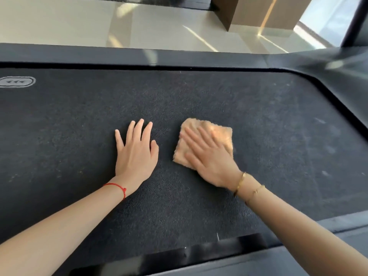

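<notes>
A folded tan cloth (219, 129) lies on the dark textured treadmill belt (199, 96), right of centre. My right hand (209, 156) presses flat on the cloth with straight fingers and covers its near part; the hand looks blurred. My left hand (137, 150) rests flat on the bare belt just left of the cloth, fingers spread, holding nothing. A red string circles my left wrist and gold bracelets circle my right.
A dark smooth frame (119, 54) borders the belt at the far side and curves round at the right (338, 82). A grey arrow logo (17, 82) marks the belt's far left. Beyond the frame lie a light tiled floor (79, 22) and a brown cabinet (258, 10).
</notes>
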`<action>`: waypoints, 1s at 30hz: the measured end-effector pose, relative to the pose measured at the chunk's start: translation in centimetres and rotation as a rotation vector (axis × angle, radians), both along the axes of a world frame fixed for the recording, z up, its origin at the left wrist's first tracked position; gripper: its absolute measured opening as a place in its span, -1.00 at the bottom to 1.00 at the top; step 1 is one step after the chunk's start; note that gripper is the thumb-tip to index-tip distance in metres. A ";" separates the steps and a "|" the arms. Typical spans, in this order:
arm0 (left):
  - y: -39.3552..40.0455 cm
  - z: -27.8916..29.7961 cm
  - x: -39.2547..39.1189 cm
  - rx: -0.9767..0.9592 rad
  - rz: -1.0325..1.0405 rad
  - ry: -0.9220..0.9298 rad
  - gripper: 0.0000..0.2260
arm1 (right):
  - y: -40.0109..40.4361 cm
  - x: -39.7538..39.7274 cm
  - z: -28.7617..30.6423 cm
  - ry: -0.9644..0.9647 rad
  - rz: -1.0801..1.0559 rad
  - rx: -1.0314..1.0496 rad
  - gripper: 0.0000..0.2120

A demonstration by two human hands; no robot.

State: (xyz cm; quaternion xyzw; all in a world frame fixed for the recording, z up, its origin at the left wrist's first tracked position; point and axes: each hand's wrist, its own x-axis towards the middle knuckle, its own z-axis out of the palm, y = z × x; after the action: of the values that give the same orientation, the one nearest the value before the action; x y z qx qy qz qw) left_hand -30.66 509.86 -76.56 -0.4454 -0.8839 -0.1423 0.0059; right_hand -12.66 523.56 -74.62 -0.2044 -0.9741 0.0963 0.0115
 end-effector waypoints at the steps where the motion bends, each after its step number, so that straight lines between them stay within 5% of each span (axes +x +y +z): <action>1: 0.0 0.0 0.0 -0.001 0.005 0.000 -0.49 | -0.8 0.3 -0.1 0.006 0.077 0.006 -0.48; 5: -0.2 0.2 0.0 -0.012 0.008 0.003 -0.47 | 1.6 0.8 0.0 0.008 0.210 -0.033 -0.48; 12: 0.3 0.5 0.2 -0.031 0.032 0.001 -0.46 | 12.0 -6.5 0.3 -0.051 -0.199 -0.041 -0.47; 22: 0.2 0.9 0.3 -0.056 0.044 -0.020 -0.48 | 4.9 -3.8 -0.2 -0.009 0.202 -0.038 -0.47; 30: 0.3 0.6 0.2 -0.084 0.045 -0.007 -0.46 | 15.1 -8.0 -0.3 -0.031 -0.110 -0.015 -0.47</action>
State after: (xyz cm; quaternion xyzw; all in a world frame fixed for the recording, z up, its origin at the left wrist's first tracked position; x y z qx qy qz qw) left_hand -30.51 510.16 -75.94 -0.4249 -0.8988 -0.1067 -0.0127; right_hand -20.65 538.65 -74.89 -0.2590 -0.9607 0.0994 0.0000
